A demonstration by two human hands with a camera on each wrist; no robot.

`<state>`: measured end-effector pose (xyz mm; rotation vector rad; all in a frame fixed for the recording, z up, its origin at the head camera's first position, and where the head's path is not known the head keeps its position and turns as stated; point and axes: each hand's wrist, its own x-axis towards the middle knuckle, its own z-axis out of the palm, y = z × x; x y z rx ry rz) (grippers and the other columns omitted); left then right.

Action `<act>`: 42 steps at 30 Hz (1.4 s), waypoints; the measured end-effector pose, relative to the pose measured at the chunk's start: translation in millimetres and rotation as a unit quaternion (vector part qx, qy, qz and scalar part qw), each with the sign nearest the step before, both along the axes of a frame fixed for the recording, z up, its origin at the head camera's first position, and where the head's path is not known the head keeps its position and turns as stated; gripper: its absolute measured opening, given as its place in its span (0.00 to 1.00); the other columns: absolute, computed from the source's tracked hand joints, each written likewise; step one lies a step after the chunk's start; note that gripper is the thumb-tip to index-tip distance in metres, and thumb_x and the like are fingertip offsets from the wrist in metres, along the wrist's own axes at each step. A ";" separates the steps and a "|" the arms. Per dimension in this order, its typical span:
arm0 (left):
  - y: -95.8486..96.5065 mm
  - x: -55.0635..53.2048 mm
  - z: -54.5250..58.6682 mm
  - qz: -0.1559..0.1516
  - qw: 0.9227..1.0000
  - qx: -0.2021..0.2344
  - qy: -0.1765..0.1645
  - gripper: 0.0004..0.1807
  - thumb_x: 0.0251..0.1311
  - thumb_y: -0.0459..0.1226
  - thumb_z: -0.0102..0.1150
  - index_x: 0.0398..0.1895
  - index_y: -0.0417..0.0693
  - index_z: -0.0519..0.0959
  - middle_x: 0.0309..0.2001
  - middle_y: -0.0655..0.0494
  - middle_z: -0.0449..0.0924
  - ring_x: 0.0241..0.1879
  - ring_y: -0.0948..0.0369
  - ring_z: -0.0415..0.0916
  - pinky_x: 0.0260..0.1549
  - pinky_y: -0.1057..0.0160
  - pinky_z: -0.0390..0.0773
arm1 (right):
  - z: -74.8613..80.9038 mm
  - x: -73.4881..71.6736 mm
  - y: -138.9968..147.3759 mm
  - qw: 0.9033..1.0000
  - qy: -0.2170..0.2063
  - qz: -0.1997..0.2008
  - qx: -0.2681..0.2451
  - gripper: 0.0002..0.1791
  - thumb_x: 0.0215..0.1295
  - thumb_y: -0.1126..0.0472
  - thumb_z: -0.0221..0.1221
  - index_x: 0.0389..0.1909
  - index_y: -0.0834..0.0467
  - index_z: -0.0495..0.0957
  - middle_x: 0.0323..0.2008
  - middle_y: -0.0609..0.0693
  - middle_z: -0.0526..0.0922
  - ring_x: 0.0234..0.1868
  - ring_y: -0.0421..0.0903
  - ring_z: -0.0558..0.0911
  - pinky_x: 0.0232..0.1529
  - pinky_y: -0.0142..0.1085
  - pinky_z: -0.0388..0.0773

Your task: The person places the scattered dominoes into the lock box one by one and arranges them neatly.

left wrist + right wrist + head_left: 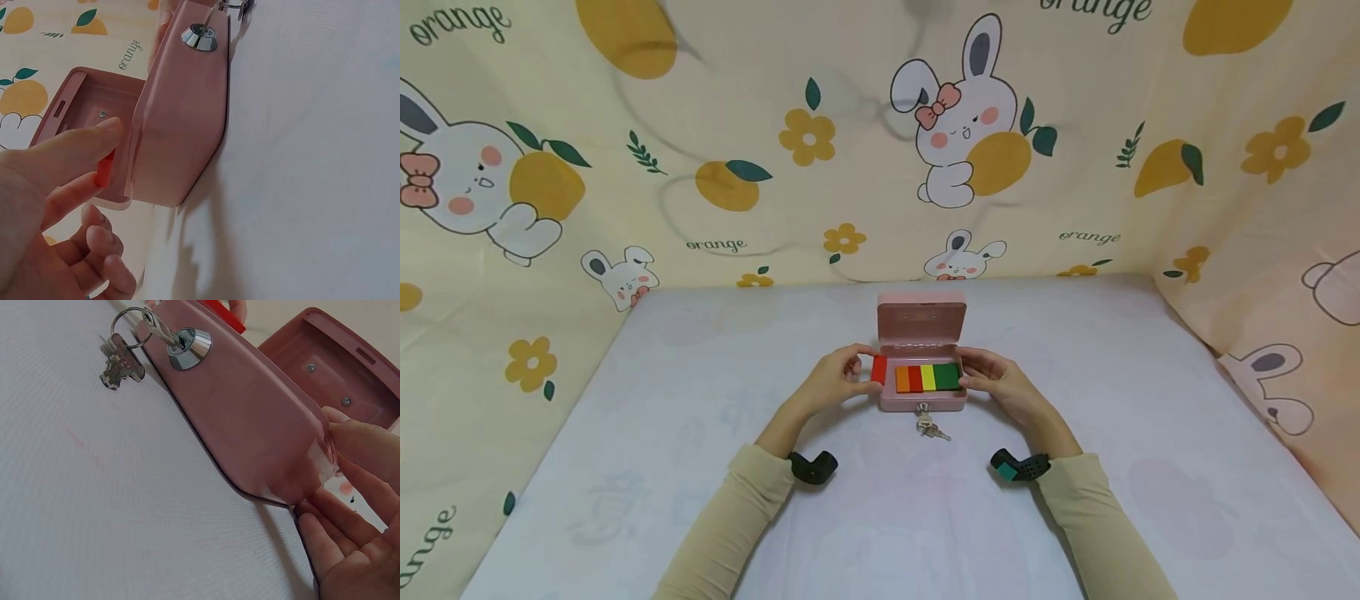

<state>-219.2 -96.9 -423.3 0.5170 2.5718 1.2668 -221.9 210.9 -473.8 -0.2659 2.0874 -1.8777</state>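
A pink metal cash box (898, 405) sits on the table with its lid (922, 322) raised at the back. Inside lies a row of flat coloured blocks (928, 378): orange, red, yellow and green from left to right. My left hand (829, 385) pinches a red block (879, 369) between thumb and index finger, over the box's left rim. The other left fingers curl loosely in the left wrist view. At the right side, my right hand (1003, 385) holds the box, thumb at the rim and fingers along the outer wall.
Keys (931, 428) on a ring hang from the lock (200, 37) in the box's front wall. A white cloth (880, 517) covers the table. Behind it and at both sides hangs a printed curtain (850, 192) with rabbits and oranges.
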 end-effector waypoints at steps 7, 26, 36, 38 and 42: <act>3.8 -0.5 -3.1 -0.009 1.000 0.005 0.011 0.29 0.52 0.40 0.70 0.59 0.46 0.74 0.30 0.50 0.67 0.28 0.62 0.62 0.29 0.70 0.61 | 1.8 0.9 -1.1 1.000 0.003 0.001 0.003 0.34 0.65 0.63 0.60 0.70 0.63 0.60 0.72 0.63 0.60 0.58 0.26 0.72 0.55 0.16 0.70; 14.0 -2.2 -10.7 -0.009 0.999 -0.005 0.033 0.28 0.51 0.41 0.71 0.56 0.44 0.75 0.30 0.49 0.68 0.27 0.63 0.61 0.30 0.69 0.60 | 3.5 1.2 -1.4 1.000 -0.006 -0.002 0.008 0.33 0.65 0.63 0.60 0.70 0.61 0.61 0.72 0.61 0.61 0.71 0.48 0.67 0.56 0.17 0.70; 19.8 1.3 -11.1 0.000 0.999 -0.013 0.042 0.27 0.52 0.40 0.70 0.55 0.44 0.75 0.30 0.49 0.67 0.30 0.62 0.61 0.31 0.69 0.60 | 4.3 1.6 -1.8 1.000 -0.009 -0.003 0.015 0.33 0.65 0.63 0.59 0.70 0.60 0.60 0.73 0.60 0.61 0.74 0.58 0.60 0.56 0.17 0.70; 21.1 2.1 -12.4 0.003 0.999 -0.019 0.044 0.27 0.53 0.40 0.70 0.56 0.44 0.75 0.29 0.50 0.67 0.31 0.61 0.62 0.31 0.69 0.60 | 4.4 1.6 -1.8 1.000 -0.008 -0.003 0.016 0.34 0.65 0.62 0.59 0.70 0.60 0.60 0.73 0.60 0.61 0.74 0.59 0.59 0.56 0.17 0.70; 22.8 3.1 -14.1 0.012 0.998 -0.034 0.046 0.27 0.53 0.41 0.69 0.56 0.45 0.75 0.29 0.51 0.66 0.33 0.61 0.62 0.32 0.68 0.60 | 4.0 1.3 -1.8 1.000 -0.008 -0.004 0.016 0.34 0.65 0.62 0.60 0.70 0.61 0.61 0.72 0.60 0.61 0.74 0.59 0.60 0.56 0.18 0.70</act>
